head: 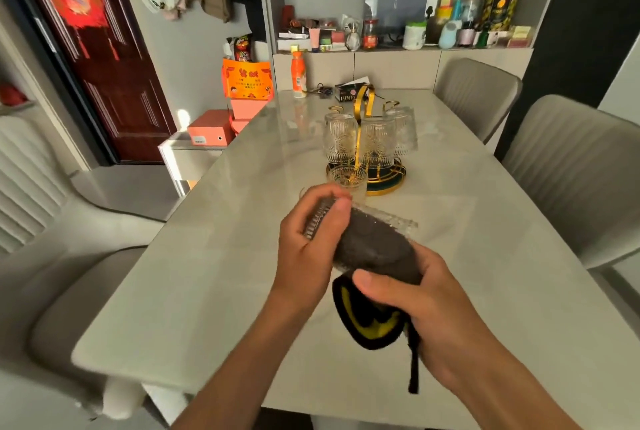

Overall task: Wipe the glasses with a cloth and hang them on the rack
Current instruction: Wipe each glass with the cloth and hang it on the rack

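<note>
Ribbed clear glass [360, 221] held on its side above the near half of the pale stone-look surface [214, 256], tilted, rim end toward the right edge, somewhat blurred. Left hand [311, 242] gripping the glass at its base end, fingers [341, 202] curled over the top. Dark cloth [375, 249] stuffed inside the glass, black-and-yellow remainder [370, 318] hanging below it with a thin loop dangling toward the near edge. Right hand [422, 305] clamped on the cloth at the mouth of the glass, thumb [370, 282] pressed across the fabric. Gold wire rack [363, 124] with a round dark-green, gold-rimmed base [388, 183] standing near the middle of the surface, beyond the hands. Three embossed glasses hung upside down on its hooks: left one [340, 136], middle one [377, 142], right one [403, 131]. Fourth glass [348, 180] upright on the surface, just beside the rack base on its near-left side. Orange drink bottle [298, 74] upright at the far edge; dark box [348, 91] and small dark items beside it, details not legible. Grey upholstered chairs along the right edge [568, 180] and the left edge [69, 273]. Cluttered shelf niche [398, 45] against the far wall.
</note>
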The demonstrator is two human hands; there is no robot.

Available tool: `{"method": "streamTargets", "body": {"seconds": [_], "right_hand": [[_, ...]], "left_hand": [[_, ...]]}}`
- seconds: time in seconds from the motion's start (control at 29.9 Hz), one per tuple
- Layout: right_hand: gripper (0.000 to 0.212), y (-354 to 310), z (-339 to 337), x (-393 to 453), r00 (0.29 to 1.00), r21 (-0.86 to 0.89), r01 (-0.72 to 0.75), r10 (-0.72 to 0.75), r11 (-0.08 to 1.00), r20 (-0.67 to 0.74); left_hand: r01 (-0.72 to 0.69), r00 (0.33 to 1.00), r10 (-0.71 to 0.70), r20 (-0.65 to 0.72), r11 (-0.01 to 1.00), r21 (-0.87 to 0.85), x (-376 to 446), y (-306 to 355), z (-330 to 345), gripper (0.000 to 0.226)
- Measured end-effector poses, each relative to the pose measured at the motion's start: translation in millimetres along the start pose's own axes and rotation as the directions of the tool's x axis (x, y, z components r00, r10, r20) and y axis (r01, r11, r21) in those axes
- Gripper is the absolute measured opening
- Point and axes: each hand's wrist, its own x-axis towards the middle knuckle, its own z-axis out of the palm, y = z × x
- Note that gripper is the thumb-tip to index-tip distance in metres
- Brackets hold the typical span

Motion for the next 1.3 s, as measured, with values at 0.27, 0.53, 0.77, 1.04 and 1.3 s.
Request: {"method": "streamTargets", "body": {"seconds": [0.27, 0.53, 0.77, 1.04, 1.3], "right_hand": [[0.034, -5.0, 1.6, 11.8, 0.995, -0.095, 0.067, -0.074, 0.993, -0.068], [0.038, 3.2, 5.3, 7.0, 0.971, -0.565, 0.144, -0.226, 0.812, -0.077], [0.038, -2.4, 4.8, 6.6, 0.988, -0.797, 0.139, -0.135, 0.588, 0.074], [0.037, -5.7, 13.9, 7.2, 0.989, -0.375, 0.129, -0.147, 0.918, -0.019], [0.038, -11.1, 5.0, 13.9, 0.95, -0.457, 0.292, -0.309, 0.84, 0.039]], "left_hand": [[-0.058, 0.996, 0.056, -0.068, 0.998, -0.038, -3.5, -5.3, 1.1, 0.029], [0.183, 0.983, -0.182, -0.015, 0.982, 0.056, 15.0, -3.7, -2.9, 0.031], [0.486, 0.827, -0.54, 0.157, 0.827, 0.282, 32.1, 5.7, -15.3, 0.026], [0.23, 0.973, -0.229, 0.019, 0.973, -0.038, 12.0, 5.0, -10.1, 0.029], [-0.088, 0.996, 0.082, -0.042, 0.982, -0.168, 0.5, 4.1, -2.1, 0.022]]}}
